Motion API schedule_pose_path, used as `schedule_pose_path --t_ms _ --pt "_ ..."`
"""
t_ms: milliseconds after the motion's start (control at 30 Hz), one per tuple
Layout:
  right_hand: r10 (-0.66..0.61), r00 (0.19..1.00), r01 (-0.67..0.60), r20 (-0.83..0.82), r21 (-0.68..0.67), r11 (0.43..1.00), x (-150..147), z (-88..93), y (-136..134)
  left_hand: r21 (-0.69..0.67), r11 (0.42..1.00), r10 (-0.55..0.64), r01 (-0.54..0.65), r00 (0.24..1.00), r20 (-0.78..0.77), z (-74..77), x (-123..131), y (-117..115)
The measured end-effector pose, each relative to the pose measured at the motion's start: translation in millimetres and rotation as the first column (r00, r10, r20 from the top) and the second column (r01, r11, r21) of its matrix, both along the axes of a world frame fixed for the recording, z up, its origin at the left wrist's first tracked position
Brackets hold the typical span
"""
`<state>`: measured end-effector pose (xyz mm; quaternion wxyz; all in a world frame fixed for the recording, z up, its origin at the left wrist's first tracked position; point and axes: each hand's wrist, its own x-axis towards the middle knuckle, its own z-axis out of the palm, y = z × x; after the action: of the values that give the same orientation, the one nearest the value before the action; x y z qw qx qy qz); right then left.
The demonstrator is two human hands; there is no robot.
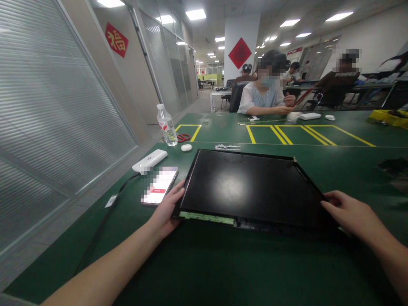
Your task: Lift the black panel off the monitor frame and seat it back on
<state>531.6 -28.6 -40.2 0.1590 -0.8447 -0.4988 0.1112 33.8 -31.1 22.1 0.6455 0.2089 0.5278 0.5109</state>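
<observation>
A flat black display panel [255, 187] lies face up in front of me, tilted slightly, with a green circuit strip [207, 218] along its near left edge. My left hand [168, 210] grips the panel's left side, thumb on the rim and fingers partly hidden beneath. At the right side, my right hand [347, 212] holds the edge, its thumb and forefinger at the frame. Just left of the panel a lit phone [161, 185] rests on the green table [204, 267].
Beyond the phone are a white power bank [150, 160] with a black cable, a small white case [186, 147], a water bottle [167, 125] and red scissors [183, 137]. White strips [227, 147] lie behind the panel. Across the table sits a person [264, 95] in a mask.
</observation>
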Motion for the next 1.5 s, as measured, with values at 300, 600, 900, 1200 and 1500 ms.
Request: schedule_pose_path --t_ms 300,600,900,1200,1500 --pt "0.027 1.000 -0.028 0.009 0.023 0.999 11 -10.0 2 0.001 1.000 -0.018 0.018 1.000 -0.015 -3.3 -2 1" --pt "0.030 0.999 -0.031 0.045 0.022 0.999 10 -11.9 2 0.032 0.996 -0.086 0.087 0.996 -0.030 -11.8 -6 2" --pt "0.059 0.995 -0.062 0.076 0.042 0.997 18 -17.9 3 0.008 0.999 -0.041 0.042 0.995 -0.090 -0.7 -1 -3" --pt "0.042 0.999 -0.042 0.030 -0.008 0.999 11 -9.6 2 0.105 0.993 -0.043 0.059 0.988 -0.146 -9.2 -8 0" --pt "0.043 0.998 -0.043 0.047 -0.004 0.999 8 -8.7 0 0.094 0.994 -0.033 0.052 0.981 -0.190 4.2 -6 -1"
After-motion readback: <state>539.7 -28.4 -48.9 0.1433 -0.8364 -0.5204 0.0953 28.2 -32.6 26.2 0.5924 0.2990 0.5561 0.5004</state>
